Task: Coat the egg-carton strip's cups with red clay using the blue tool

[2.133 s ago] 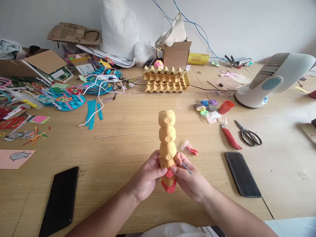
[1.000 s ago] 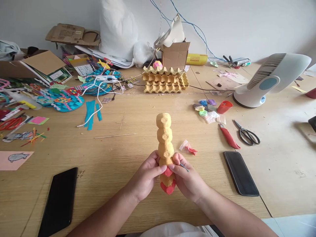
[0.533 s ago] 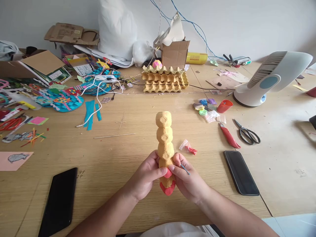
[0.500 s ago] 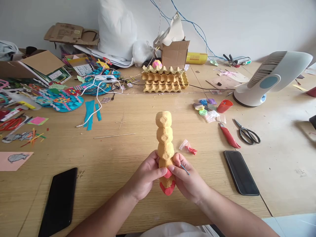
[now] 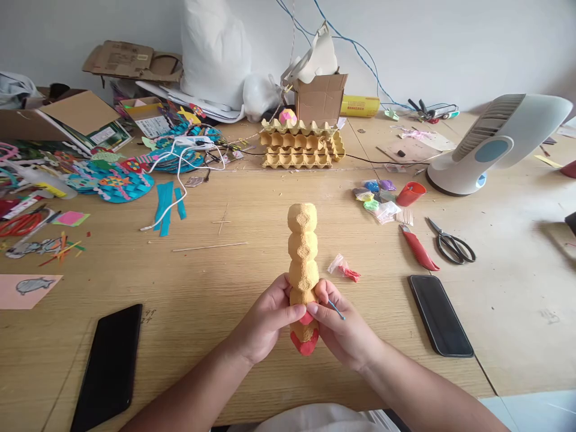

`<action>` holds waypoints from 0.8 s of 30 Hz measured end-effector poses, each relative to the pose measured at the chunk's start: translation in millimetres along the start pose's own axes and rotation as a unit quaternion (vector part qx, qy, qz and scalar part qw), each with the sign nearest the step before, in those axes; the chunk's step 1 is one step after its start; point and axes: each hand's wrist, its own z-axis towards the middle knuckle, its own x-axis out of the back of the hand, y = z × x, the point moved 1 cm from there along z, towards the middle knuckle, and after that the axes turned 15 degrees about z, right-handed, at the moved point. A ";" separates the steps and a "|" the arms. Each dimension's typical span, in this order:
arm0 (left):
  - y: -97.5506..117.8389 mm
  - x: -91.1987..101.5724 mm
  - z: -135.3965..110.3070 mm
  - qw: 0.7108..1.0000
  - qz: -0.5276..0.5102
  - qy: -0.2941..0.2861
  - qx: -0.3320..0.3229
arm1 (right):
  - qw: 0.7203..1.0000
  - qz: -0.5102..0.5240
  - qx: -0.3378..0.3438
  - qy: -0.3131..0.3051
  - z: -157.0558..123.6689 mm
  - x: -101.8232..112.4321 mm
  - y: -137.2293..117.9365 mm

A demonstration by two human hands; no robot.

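Note:
A strip of yellow egg carton cups (image 5: 303, 245) is held lengthwise in front of me, bumps facing up. Red clay (image 5: 306, 347) covers part of its near end, and another red patch sits under my thumbs. My left hand (image 5: 269, 318) is closed on the strip's left side, its thumb on the red patch. From the right, my right hand (image 5: 344, 327) grips the same strip with its thumb pressed beside the other. A thin blue stick (image 5: 336, 309) is also tucked in the right fingers. Just beyond lies a small plastic bag with red clay (image 5: 350, 273).
Two phones (image 5: 109, 363) flank my arms. To the right are scissors (image 5: 453, 241), a red-handled knife (image 5: 419, 247), a red cup (image 5: 410, 193), bagged coloured clay (image 5: 378, 191) and a fan (image 5: 486, 147). Egg cartons (image 5: 297, 159) stand behind; paper crafts (image 5: 112, 180) crowd the left.
The far end of the egg carton strip has shifted slightly to the right. Both hands keep the same hold on it.

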 end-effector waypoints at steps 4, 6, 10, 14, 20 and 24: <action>1.1 -1.1 0.5 1.000 -0.005 -0.002 0.005 | 1.000 0.009 -0.004 0.004 0.9 0.9 0.2; 1.1 -1.4 0.7 1.000 -0.009 -0.005 0.006 | 1.000 0.009 -0.003 0.002 1.3 1.2 0.1; -0.9 -0.7 1.4 1.000 -0.019 -0.004 0.006 | 1.000 0.009 -0.002 -0.004 2.3 2.3 0.0; -3.5 0.8 3.7 0.999 -0.051 -0.001 0.009 | 0.999 0.032 -0.007 0.003 4.0 3.5 -1.6; -3.3 2.5 7.6 0.995 -0.090 0.013 0.035 | 0.998 0.064 0.007 0.019 8.0 5.4 -6.1; -3.2 2.9 7.3 0.996 -0.069 0.023 0.043 | 0.998 0.070 0.005 0.008 9.7 6.5 -8.9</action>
